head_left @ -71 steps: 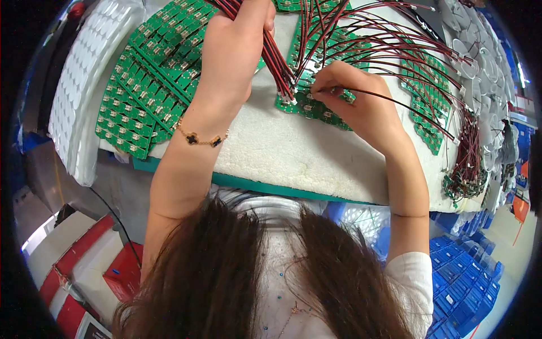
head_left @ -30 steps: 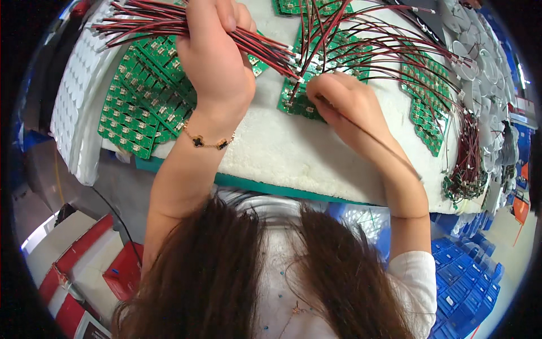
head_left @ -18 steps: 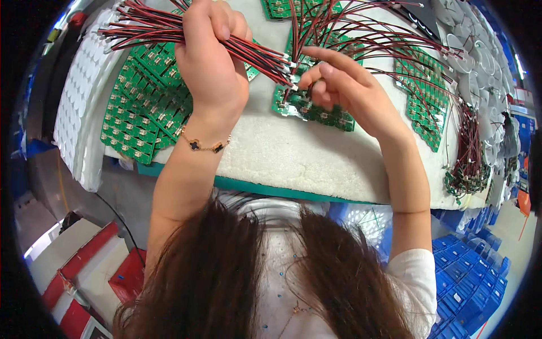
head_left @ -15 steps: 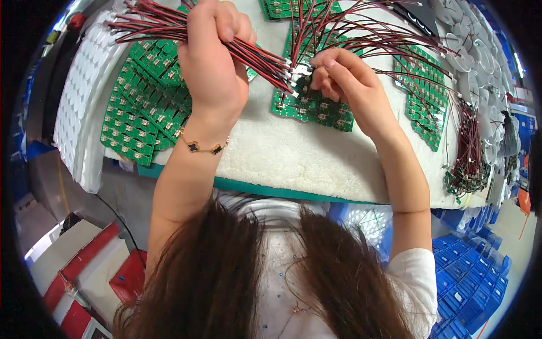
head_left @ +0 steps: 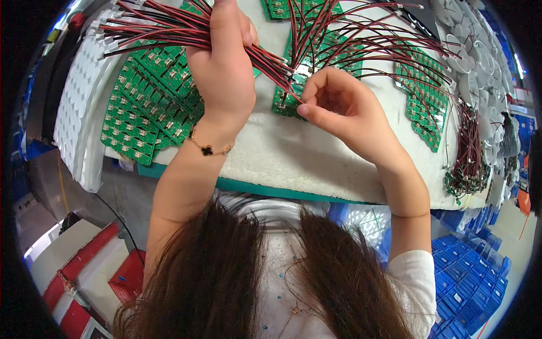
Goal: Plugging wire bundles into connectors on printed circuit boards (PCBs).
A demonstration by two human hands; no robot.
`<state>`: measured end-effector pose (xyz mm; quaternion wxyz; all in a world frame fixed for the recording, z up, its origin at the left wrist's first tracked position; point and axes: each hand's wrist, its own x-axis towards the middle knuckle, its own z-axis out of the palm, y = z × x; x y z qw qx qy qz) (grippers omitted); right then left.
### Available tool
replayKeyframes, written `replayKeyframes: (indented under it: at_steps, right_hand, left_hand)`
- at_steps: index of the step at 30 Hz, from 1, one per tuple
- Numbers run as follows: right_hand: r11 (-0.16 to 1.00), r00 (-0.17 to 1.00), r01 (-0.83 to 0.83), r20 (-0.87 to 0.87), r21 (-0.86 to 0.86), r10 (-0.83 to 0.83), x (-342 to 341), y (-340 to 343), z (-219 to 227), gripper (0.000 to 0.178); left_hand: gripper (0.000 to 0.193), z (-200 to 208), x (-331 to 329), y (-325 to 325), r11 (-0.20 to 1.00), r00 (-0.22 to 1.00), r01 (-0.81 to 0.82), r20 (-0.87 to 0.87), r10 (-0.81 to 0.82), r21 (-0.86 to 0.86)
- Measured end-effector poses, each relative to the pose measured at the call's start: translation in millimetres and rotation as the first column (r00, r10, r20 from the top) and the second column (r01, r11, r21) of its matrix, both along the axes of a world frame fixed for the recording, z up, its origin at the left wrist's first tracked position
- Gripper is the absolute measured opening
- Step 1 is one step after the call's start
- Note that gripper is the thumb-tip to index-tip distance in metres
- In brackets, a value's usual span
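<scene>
A thick bundle of red-and-black wires [head_left: 164,28] with small white plugs is clenched in my left hand [head_left: 223,68]. Its lower ends slant toward my right hand [head_left: 347,110], whose thumb and forefinger pinch the end of one wire [head_left: 291,90] from the bundle. The plug on that end is hidden by my fingers. Just behind them lies a green circuit board panel [head_left: 282,104], partly covered by my right hand. Many attached red-and-black wires [head_left: 361,48] rise from the panel and arch off to the right.
Stacked green panels [head_left: 130,121] lie at the left, beside white trays of round shapes [head_left: 84,96]. Another green panel [head_left: 426,110] rests at the right, near a heap of wired boards [head_left: 468,161]. The pale padded mat [head_left: 282,161] reaches the table's green front edge [head_left: 254,189].
My right hand has moved from the plugs at the panel down toward me and now pinches one wire's end. My left hand has shifted slightly right with the bundle.
</scene>
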<state>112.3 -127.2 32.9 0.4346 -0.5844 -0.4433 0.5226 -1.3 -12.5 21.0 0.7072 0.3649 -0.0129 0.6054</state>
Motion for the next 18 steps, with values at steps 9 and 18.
replayKeyframes:
  at_steps: [9,18]
  right_hand:
    - [0.970,0.758,-0.239,-0.616,0.047,0.217,4,1,0,0.014]
    - [0.635,0.449,-0.266,-0.490,0.725,0.747,43,11,36,0.030]
  left_hand:
    - [0.047,-7,-8,11,0.994,0.860,-0.113,-0.502,0.093,-0.008]
    - [0.044,16,-10,-6,0.986,0.505,-0.165,-0.856,0.109,0.029]
